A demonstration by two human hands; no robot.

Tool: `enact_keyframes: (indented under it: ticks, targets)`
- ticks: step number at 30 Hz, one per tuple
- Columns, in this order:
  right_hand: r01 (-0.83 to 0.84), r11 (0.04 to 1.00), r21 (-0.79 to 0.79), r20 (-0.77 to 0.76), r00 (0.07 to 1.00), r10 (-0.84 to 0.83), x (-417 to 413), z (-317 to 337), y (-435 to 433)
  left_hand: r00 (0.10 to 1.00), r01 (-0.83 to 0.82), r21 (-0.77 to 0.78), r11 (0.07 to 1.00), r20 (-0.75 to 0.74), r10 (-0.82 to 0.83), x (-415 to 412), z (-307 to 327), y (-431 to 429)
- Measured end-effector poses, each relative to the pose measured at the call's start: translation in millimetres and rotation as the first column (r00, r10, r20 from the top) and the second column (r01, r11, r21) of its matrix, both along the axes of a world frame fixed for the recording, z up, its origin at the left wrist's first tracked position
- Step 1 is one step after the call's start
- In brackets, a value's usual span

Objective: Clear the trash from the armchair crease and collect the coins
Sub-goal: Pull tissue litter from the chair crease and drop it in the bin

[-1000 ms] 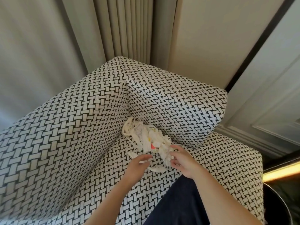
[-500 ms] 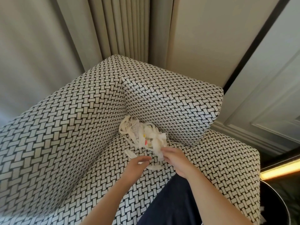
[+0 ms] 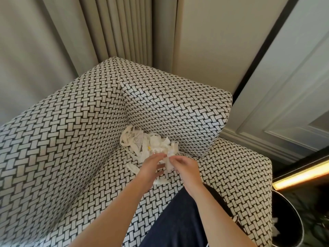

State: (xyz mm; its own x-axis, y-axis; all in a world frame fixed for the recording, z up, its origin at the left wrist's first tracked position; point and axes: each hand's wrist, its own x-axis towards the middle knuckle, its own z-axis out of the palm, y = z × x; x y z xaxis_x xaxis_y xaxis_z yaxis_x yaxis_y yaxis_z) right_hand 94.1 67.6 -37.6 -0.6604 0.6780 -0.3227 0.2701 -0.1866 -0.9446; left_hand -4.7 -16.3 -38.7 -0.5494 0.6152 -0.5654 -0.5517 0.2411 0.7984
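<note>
Mid-frame, our R hand (image 3: 185, 166) pinches the paper trash (image 3: 142, 141) in the armchair (image 3: 71, 139) corner; L hand (image 3: 151, 167) fingers straight, touching it.

Both bare forearms reach in from the near edge and meet in the middle. The left hand (image 3: 151, 166) lies palm down, fingers fairly straight, tips touching the paper (image 3: 156, 142). The right hand (image 3: 185, 165), just beside it, curls its fingers and pinches the paper.
</note>
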Motion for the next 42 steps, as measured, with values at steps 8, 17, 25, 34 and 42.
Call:
enact_keyframes:
  ticks: [8, 17, 25, 34, 42]
  targets:
    - [0.172, 0.96, -0.221, -0.04, 0.982, -0.185, 0.0, 1.2, 6.1, 0.992, -0.128, -0.056, 0.99, -0.027, 0.126, -2.3, -7.1, -23.4]
    - [0.246, 0.922, -0.297, -0.074, 0.957, -0.279, 1.9, 3.3, 7.2, 0.971, -0.238, -0.166, 0.957, -0.047, 0.234, 0.9, -36.8, -81.6]
    - [0.327, 0.865, -0.381, -0.076, 0.921, -0.382, -0.9, 1.2, 7.9, 0.915, -0.076, -0.225, 0.971, -0.402, -0.022, -4.6, -31.3, -77.6]
    - [0.28, 0.821, -0.497, -0.159, 0.901, -0.403, 4.6, 4.8, 7.7, 0.523, 0.354, -0.531, 0.77, -0.57, -0.634, -11.7, -30.6, -24.8]
    - [0.263, 0.866, -0.426, -0.123, 0.931, -0.343, 13.2, 12.3, 1.2, 0.684, 0.163, -0.389, 0.907, -0.618, -0.388, 0.2, -27.8, -37.4]
